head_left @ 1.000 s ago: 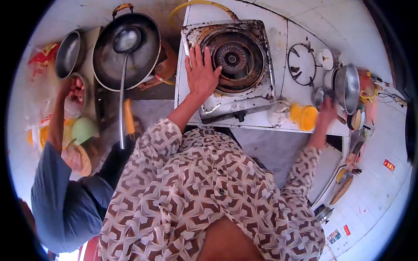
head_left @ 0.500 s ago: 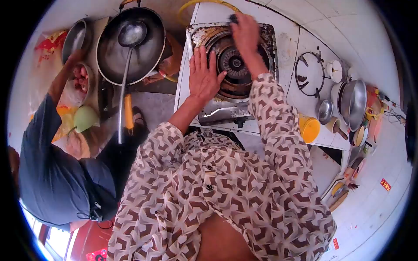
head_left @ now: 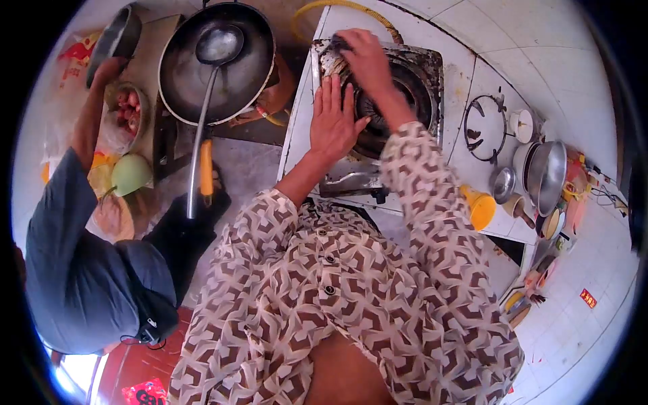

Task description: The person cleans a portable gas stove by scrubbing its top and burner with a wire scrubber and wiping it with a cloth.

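Note:
A rusty, grease-stained gas stove with a round burner lies in front of me. My left hand rests flat on the stove's left side, fingers stretched out and thumb spread. Over the stove's far left corner, my right hand is closed around a small dark scouring pad, pressing it to the stained top. Most of the pad is hidden by the fingers, so its exact kind is unclear. My right forearm crosses above the burner and covers part of it.
A pot-support ring, metal bowls and a yellow cup stand to the right. On the left are a wok with a ladle in it, and a co-worker holding a dark pan. A yellow hose runs behind.
My right hand has moved the pad leftward, from the stove's far middle edge to its far left corner. My left hand stays on the stove. The co-worker's pan has tilted.

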### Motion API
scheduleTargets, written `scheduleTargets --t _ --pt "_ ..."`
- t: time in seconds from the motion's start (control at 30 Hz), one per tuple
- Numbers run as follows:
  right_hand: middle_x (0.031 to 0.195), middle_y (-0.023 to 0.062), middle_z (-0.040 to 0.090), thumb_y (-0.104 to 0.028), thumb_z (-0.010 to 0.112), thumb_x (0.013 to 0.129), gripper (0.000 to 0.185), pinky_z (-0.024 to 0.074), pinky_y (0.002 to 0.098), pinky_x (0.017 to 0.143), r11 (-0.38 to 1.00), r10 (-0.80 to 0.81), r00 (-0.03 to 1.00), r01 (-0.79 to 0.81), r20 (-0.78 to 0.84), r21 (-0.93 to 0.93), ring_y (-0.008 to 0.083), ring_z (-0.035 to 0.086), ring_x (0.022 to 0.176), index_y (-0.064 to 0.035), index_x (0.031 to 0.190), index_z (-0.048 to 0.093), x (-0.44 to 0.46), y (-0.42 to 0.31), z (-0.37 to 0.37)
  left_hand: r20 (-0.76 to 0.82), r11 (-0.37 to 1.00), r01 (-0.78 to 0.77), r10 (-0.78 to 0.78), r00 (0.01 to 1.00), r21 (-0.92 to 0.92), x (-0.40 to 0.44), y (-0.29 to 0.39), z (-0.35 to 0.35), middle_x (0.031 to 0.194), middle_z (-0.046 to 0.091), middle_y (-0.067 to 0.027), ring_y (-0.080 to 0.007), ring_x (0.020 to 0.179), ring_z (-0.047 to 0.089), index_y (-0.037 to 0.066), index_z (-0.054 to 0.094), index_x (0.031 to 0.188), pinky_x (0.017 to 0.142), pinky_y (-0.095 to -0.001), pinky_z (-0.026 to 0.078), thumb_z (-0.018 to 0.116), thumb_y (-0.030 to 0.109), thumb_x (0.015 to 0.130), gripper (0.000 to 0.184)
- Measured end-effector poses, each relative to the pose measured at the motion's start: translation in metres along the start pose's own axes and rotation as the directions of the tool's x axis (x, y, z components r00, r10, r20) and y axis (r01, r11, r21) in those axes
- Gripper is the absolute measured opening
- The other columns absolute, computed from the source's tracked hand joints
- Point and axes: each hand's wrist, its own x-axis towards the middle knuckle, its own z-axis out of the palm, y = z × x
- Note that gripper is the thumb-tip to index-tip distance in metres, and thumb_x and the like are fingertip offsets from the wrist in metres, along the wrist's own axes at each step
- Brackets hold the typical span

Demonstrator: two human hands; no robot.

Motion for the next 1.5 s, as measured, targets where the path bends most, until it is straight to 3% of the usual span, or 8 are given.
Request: scheduleTargets --t 0.2,0.33,0.47,0.53,0.73,1.2,1.3,1.5 --pt "0.103 0.0121 0.066 -0.008 0.066 0.076 0.034 0.0477 0.0431 0.091 0.871 0.331 0.899 -0.408 -0.288 -0.272 0.0334 0.059 0.103 -0.0061 0.110 0.067 -0.004 0.070 -0.040 -0.008 1.000 -0.013 0.013 1.000 0.024 0.004 0.006 0.002 0.154 0.022 -0.0280 -0.0429 0.145 0.016 -0.002 0.039 0.143 0.118 -0.0502 0.012 0.055 0.049 0.091 0.074" --pt "0.107 0.0127 0.064 -0.007 0.067 0.076 0.036 0.0474 0.0430 0.092 0.995 0.041 0.993 -0.049 -0.107 -0.081 0.0339 0.058 0.103 -0.0095 0.112 0.067 0.005 -0.038 0.027 0.022 0.992 -0.055 0.053 0.998 0.116 -0.005 0.007 0.015 0.154 0.023 -0.0286 -0.0440 0.145 0.016 -0.001 0.040 0.143 0.118 -0.0513 0.012 0.055 0.049 0.091 0.073" --pt "0.109 0.0139 0.063 -0.007 0.068 0.076 0.040 0.0470 0.0435 0.092 1.000 -0.011 1.000 0.011 -0.014 -0.023 0.0344 0.058 0.103 -0.0096 0.115 0.065 0.006 0.020 -0.008 -0.015 0.997 -0.025 0.024 1.000 -0.071 -0.002 0.018 0.010 0.154 0.022 -0.0297 -0.0449 0.145 0.015 -0.004 0.039 0.142 0.118 -0.0523 0.010 0.057 0.045 0.091 0.073" --pt "0.110 0.0142 0.062 -0.006 0.069 0.075 0.042 0.0467 0.0441 0.093 0.939 0.301 0.940 -0.321 -0.162 -0.120 0.0357 0.058 0.104 -0.0094 0.116 0.064 0.000 0.032 -0.021 -0.017 0.994 -0.022 0.020 1.000 -0.107 -0.002 0.020 0.012 0.154 0.019 -0.0299 -0.0440 0.146 0.012 -0.004 0.038 0.143 0.119 -0.0517 0.009 0.057 0.044 0.091 0.073" --pt "0.114 0.0127 0.062 -0.002 0.069 0.076 0.043 0.0457 0.0403 0.097 0.998 0.053 0.999 -0.053 0.013 0.028 0.0343 0.057 0.109 -0.0110 0.118 0.065 0.004 -0.025 0.023 0.206 0.994 -0.063 0.045 0.978 0.086 0.001 0.021 0.008 0.153 0.022 -0.0292 -0.0441 0.146 0.013 -0.003 0.036 0.144 0.118 -0.0535 0.009 0.051 0.036 0.092 0.067" --pt "0.108 0.0067 0.063 0.004 0.065 0.073 0.042 0.0487 0.0399 0.089 0.999 0.001 0.999 0.001 0.042 -0.039 0.0310 0.058 0.101 -0.0154 0.110 0.070 0.002 -0.020 0.003 0.040 0.988 -0.021 0.027 0.999 -0.155 0.003 0.035 0.014 0.153 0.026 -0.0257 -0.0442 0.145 0.016 0.000 0.033 0.147 0.119 -0.0519 0.008 0.047 0.041 0.093 0.069" --pt "0.109 0.0074 0.064 0.004 0.065 0.073 0.043 0.0491 0.0405 0.089 0.996 0.084 0.996 -0.084 -0.003 -0.035 0.0309 0.059 0.102 -0.0159 0.111 0.070 0.003 -0.029 0.007 0.185 0.981 -0.067 0.034 0.982 0.179 0.004 0.037 0.009 0.152 0.028 -0.0257 -0.0445 0.144 0.017 0.001 0.035 0.146 0.119 -0.0513 0.008 0.045 0.039 0.093 0.066" --pt "0.109 0.0095 0.063 0.004 0.061 0.076 0.042 0.0482 0.0421 0.089 1.000 -0.022 0.997 0.023 0.069 -0.014 0.0318 0.058 0.101 -0.0143 0.113 0.069 -0.026 -0.031 0.002 0.030 0.974 -0.118 0.125 0.992 -0.192 0.004 0.033 0.018 0.151 0.028 -0.0289 -0.0450 0.145 0.016 -0.005 0.036 0.143 0.119 -0.0505 0.008 0.042 0.031 0.093 0.063"
